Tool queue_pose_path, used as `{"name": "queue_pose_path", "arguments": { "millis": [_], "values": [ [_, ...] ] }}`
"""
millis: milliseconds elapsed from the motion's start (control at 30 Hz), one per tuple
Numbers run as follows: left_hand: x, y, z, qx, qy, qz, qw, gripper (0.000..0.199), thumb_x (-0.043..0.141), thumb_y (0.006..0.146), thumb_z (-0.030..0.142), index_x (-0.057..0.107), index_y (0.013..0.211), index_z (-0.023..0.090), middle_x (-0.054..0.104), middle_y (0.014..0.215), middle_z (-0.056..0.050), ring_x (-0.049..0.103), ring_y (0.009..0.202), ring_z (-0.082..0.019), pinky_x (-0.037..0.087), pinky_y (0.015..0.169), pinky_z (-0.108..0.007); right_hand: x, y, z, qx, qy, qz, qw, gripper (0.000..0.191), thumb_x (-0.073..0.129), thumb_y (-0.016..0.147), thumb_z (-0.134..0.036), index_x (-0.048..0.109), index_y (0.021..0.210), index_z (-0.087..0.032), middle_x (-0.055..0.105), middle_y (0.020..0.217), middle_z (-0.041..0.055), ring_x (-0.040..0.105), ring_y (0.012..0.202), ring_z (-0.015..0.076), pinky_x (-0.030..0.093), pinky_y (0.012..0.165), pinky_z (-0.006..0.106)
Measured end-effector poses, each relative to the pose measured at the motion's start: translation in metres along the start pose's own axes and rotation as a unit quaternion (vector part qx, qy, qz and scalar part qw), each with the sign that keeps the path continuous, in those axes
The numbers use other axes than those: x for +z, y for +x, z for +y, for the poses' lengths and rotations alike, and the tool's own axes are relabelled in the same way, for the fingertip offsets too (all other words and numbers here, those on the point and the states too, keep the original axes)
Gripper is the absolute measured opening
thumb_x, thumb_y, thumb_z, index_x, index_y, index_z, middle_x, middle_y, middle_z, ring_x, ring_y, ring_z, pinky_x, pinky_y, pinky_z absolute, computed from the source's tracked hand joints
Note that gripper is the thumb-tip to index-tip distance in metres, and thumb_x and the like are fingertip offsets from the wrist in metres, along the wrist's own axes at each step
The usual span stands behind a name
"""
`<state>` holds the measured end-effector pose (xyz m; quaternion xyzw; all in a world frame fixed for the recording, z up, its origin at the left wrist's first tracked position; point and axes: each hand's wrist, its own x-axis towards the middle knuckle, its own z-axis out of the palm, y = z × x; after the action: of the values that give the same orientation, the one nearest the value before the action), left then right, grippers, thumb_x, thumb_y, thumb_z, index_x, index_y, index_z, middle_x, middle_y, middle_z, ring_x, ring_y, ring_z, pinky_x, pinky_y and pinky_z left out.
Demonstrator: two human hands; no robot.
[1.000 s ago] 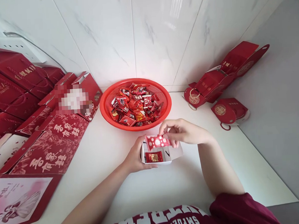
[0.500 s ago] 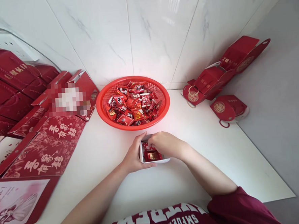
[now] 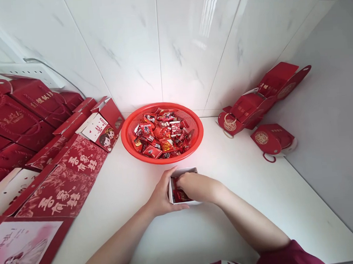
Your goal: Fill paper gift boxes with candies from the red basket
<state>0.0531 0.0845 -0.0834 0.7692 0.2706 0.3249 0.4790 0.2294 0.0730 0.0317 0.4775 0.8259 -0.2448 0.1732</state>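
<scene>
My left hand point(image 3: 162, 194) is wrapped round the left side of a small open white box point(image 3: 191, 171), thumb at its far edge and fingers along the near one. Into that box reaches my right hand point(image 3: 196, 186), its fingers bent downward among red-wrapped candies point(image 3: 179, 196). Whatever those fingertips pinch is hidden by the hand and the box wall. Just beyond the box stands a red plastic basket point(image 3: 164, 162), heaped with candies point(image 3: 161, 137) in shiny red wrappers.
Red gift boxes with rope handles point(image 3: 22, 113) are stacked at the left, beside printed red boxes point(image 3: 59, 195). Several red boxes point(image 3: 243, 108) stand at the right, with another red box point(image 3: 272, 138) nearer. A tiled wall point(image 3: 135, 51) closes off the back.
My right hand has sunk deeper into the white box and covers more of the candies. My left hand keeps its hold. The whole view has tilted upward slightly.
</scene>
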Motion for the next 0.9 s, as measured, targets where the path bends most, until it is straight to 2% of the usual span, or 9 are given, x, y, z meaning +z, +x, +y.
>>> {"name": "queue_pose_path", "arguments": {
  "millis": [67,133,233,300,433,600,767,833,900],
  "values": [
    [0.0,0.0,-0.001,0.0,-0.006,0.002,1.0,0.119,0.09,0.056,0.041,0.018,0.15,0.029,0.037,0.145,-0.016,0.045,0.13,-0.036,0.04,0.108,-0.053,-0.011,-0.012,0.007,-0.072,0.046,0.034,0.996,0.024,0.05,0.089,-0.009,0.072,0.092,-0.016,0.074,0.09,0.0065,0.067,0.074,0.0152,0.045,0.063,0.022],
    [0.001,0.001,-0.001,0.002,-0.012,0.003,1.0,0.118,0.09,0.056,0.041,0.019,0.15,0.028,0.037,0.145,-0.016,0.045,0.131,-0.036,0.04,0.108,-0.053,-0.03,-0.023,0.019,-0.139,0.122,0.122,0.975,0.028,0.045,0.093,-0.011,0.072,0.097,-0.019,0.074,0.093,0.0041,0.067,0.078,0.0142,0.047,0.069,0.022],
    [0.001,0.0,-0.001,0.003,-0.02,0.002,1.0,0.117,0.09,0.057,0.041,0.021,0.15,0.028,0.036,0.147,-0.016,0.044,0.132,-0.036,0.04,0.109,-0.052,-0.067,-0.02,0.043,-0.09,0.135,0.253,0.954,0.032,0.041,0.095,-0.012,0.07,0.105,-0.019,0.072,0.106,0.0042,0.066,0.093,0.0162,0.048,0.083,0.025],
    [0.001,0.0,-0.001,0.002,-0.022,0.005,1.0,0.116,0.09,0.058,0.041,0.021,0.15,0.029,0.034,0.148,-0.015,0.045,0.132,-0.036,0.041,0.108,-0.051,-0.087,0.0,0.06,0.01,0.057,0.199,0.978,0.034,0.041,0.094,-0.011,0.069,0.11,-0.018,0.07,0.113,0.006,0.063,0.104,0.0186,0.045,0.091,0.027],
    [0.0,-0.002,0.0,0.0,-0.012,0.004,1.0,0.117,0.09,0.057,0.041,0.02,0.151,0.03,0.033,0.149,-0.015,0.045,0.132,-0.036,0.041,0.109,-0.052,-0.1,0.058,0.08,0.085,0.004,0.066,0.994,0.012,0.061,0.085,-0.011,0.073,0.086,-0.008,0.071,0.095,0.0167,0.067,0.088,0.0257,0.051,0.078,0.034],
    [-0.001,-0.003,0.003,0.001,-0.016,0.002,1.0,0.118,0.09,0.056,0.041,0.021,0.15,0.028,0.035,0.147,-0.015,0.047,0.13,-0.036,0.041,0.109,-0.05,-0.09,0.098,0.093,0.103,-0.018,-0.025,0.994,0.028,0.061,0.094,-0.034,0.062,0.115,-0.015,0.064,0.115,0.0076,0.064,0.098,0.0201,0.055,0.084,0.04],
    [-0.002,-0.003,0.003,-0.005,-0.021,0.004,1.0,0.117,0.09,0.055,0.042,0.023,0.15,0.028,0.039,0.145,-0.015,0.049,0.128,-0.035,0.041,0.109,-0.049,-0.083,0.1,0.11,0.059,0.038,-0.014,0.997,0.024,0.06,0.095,-0.032,0.064,0.112,-0.015,0.065,0.116,0.0079,0.064,0.101,0.0207,0.054,0.088,0.04],
    [-0.001,-0.003,0.002,-0.005,-0.022,0.003,1.0,0.118,0.09,0.055,0.043,0.023,0.15,0.028,0.039,0.145,-0.015,0.048,0.129,-0.035,0.041,0.109,-0.05,-0.08,0.098,0.116,0.04,0.075,0.017,0.996,0.017,0.06,0.092,-0.024,0.067,0.106,-0.016,0.068,0.113,0.0069,0.065,0.101,0.0206,0.053,0.088,0.034],
    [-0.001,-0.003,0.001,-0.003,-0.02,0.004,1.0,0.118,0.09,0.055,0.044,0.023,0.15,0.028,0.038,0.146,-0.014,0.047,0.131,-0.036,0.04,0.11,-0.05,-0.078,0.095,0.12,0.029,0.115,0.047,0.992,0.025,0.057,0.089,-0.015,0.066,0.112,-0.018,0.073,0.108,0.0051,0.067,0.097,0.0195,0.052,0.082,0.027]
  ]
}}
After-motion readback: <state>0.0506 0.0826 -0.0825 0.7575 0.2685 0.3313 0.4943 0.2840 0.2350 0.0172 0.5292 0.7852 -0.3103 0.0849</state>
